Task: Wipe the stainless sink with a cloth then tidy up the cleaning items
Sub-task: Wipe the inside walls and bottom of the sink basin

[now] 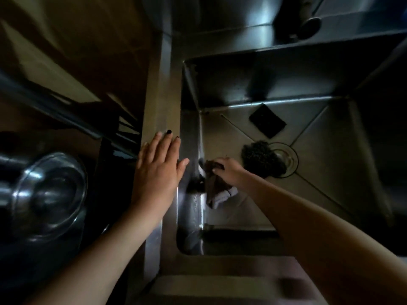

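Gripping a crumpled brownish cloth, the right hand curls its fingers round the upper folds and holds them against the left wall of the stainless sink, low down where that wall meets the basin floor. The loose end of the cloth trails toward the near edge and shows a paler grey side. The left hand lies flat on the sink's left rim, palm down, fingers straight and close together, the thumb spread toward the basin, holding nothing. On the basin floor, just beside the right hand, a dark tangled scouring ball sits over the left part of the round drain. A dark square pad lies flat near the far wall, apart from the ball. A tap reaches over the far right corner, blurred in the dim light. Beyond the left rim sits a shiny steel bowl.
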`<action>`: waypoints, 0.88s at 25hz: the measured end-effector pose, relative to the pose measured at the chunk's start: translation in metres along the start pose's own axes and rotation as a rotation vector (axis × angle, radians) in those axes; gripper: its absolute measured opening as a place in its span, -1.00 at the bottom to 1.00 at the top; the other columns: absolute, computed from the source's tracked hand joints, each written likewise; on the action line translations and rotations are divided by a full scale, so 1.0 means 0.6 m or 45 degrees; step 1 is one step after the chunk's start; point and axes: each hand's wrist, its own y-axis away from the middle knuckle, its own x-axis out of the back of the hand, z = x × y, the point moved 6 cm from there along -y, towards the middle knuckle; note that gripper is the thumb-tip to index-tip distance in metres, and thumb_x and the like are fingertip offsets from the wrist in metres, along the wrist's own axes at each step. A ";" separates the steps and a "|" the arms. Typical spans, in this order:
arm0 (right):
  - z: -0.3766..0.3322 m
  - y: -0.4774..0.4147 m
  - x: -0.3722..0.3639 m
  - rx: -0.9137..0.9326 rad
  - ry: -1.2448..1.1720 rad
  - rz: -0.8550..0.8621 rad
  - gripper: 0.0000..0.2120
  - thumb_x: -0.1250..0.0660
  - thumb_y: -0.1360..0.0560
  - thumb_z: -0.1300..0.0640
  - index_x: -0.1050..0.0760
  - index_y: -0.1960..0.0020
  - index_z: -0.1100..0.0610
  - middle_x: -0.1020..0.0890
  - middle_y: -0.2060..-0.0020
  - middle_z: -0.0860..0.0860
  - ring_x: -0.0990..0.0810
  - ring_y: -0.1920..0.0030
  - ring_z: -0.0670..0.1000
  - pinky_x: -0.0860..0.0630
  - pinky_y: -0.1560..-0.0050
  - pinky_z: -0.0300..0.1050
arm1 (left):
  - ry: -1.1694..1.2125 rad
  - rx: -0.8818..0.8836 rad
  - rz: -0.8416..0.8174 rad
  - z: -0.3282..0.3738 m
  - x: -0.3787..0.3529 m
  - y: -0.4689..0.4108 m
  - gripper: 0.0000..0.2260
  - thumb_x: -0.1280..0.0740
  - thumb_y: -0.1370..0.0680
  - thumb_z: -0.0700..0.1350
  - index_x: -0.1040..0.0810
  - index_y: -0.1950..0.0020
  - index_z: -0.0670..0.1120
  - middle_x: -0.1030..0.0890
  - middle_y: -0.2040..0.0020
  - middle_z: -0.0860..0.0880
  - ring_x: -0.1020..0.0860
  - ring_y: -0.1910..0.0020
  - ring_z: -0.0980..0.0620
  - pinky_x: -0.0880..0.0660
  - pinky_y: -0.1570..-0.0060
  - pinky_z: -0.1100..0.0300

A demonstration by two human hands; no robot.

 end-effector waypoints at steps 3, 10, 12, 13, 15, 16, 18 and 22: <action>-0.009 0.042 0.029 -0.097 -0.623 0.121 -0.76 -0.27 -0.52 0.21 -0.50 -0.19 0.12 -0.57 0.08 0.07 -0.54 0.07 0.01 -0.45 0.04 -0.19 | 0.039 -0.006 -0.015 0.003 0.007 -0.001 -0.62 -0.21 -0.56 -0.03 -0.42 -0.32 -0.18 -0.43 -0.35 -0.16 -0.31 -0.39 -0.15 -0.20 -0.35 -0.08; -0.069 0.069 0.007 -0.072 -1.784 0.329 -0.81 -0.24 -0.54 0.23 -0.53 -0.10 0.06 -0.62 0.02 0.07 -0.59 0.08 -0.04 -0.53 -0.02 -0.18 | 0.139 0.014 -0.047 -0.021 0.025 -0.110 -0.72 -0.18 -0.54 -0.11 -0.51 -0.19 -0.16 -0.50 -0.24 -0.18 -0.42 -0.22 -0.23 -0.30 -0.20 -0.06; -0.094 0.063 0.006 -0.064 -1.763 0.432 -0.78 -0.23 -0.55 0.21 -0.51 -0.17 0.07 -0.60 -0.08 0.10 -0.57 -0.04 0.00 -0.49 -0.11 -0.14 | 0.116 -0.041 -0.084 -0.019 0.016 -0.153 -0.70 -0.17 -0.57 -0.16 -0.45 -0.28 -0.16 -0.42 -0.34 -0.16 -0.33 -0.32 -0.19 -0.21 -0.30 -0.02; -0.107 0.059 0.008 -0.063 -1.724 0.455 -0.76 -0.22 -0.55 0.21 -0.49 -0.20 0.09 -0.57 -0.14 0.12 -0.54 -0.12 0.04 -0.46 -0.20 -0.08 | 0.095 -0.049 -0.099 -0.018 0.011 -0.167 -0.68 -0.16 -0.58 -0.15 -0.41 -0.32 -0.13 -0.38 -0.38 -0.12 -0.28 -0.36 -0.15 -0.16 -0.33 0.00; -0.137 0.047 0.017 -0.008 -1.632 0.467 -0.72 -0.20 -0.56 0.19 -0.45 -0.26 0.11 -0.52 -0.21 0.12 -0.49 -0.19 0.03 -0.39 -0.29 -0.06 | 0.045 -0.059 -0.093 -0.021 0.001 -0.177 -0.65 -0.14 -0.58 -0.15 -0.34 -0.38 -0.09 -0.34 -0.42 -0.09 -0.23 -0.40 -0.10 -0.11 -0.37 0.02; -0.152 0.039 0.024 0.039 -1.548 0.476 -0.70 -0.19 -0.56 0.18 -0.43 -0.28 0.10 -0.49 -0.23 0.10 -0.47 -0.21 0.01 -0.36 -0.32 -0.09 | 0.065 -0.049 -0.073 -0.023 -0.002 -0.179 -0.63 -0.15 -0.57 -0.17 -0.31 -0.39 -0.10 -0.33 -0.42 -0.10 -0.24 -0.41 -0.11 -0.10 -0.38 0.02; -0.175 0.018 0.031 0.065 -1.367 0.505 -0.67 -0.17 -0.57 0.14 -0.39 -0.33 0.06 -0.42 -0.27 0.09 -0.39 -0.27 0.01 -0.27 -0.37 -0.10 | 0.147 0.008 -0.029 -0.031 -0.006 -0.182 -0.59 -0.16 -0.55 -0.24 -0.28 -0.41 -0.14 -0.33 -0.41 -0.16 -0.24 -0.41 -0.14 -0.10 -0.41 0.00; -0.190 -0.024 0.044 0.059 -1.349 0.624 -0.66 -0.17 -0.57 0.16 -0.40 -0.34 0.03 -0.41 -0.27 0.13 -0.36 -0.30 0.08 -0.19 -0.42 -0.01 | 0.106 -0.046 -0.038 -0.028 -0.012 -0.179 -0.60 -0.10 -0.57 -0.22 -0.27 -0.42 -0.12 -0.24 -0.47 -0.10 -0.11 -0.47 -0.05 0.06 -0.45 0.10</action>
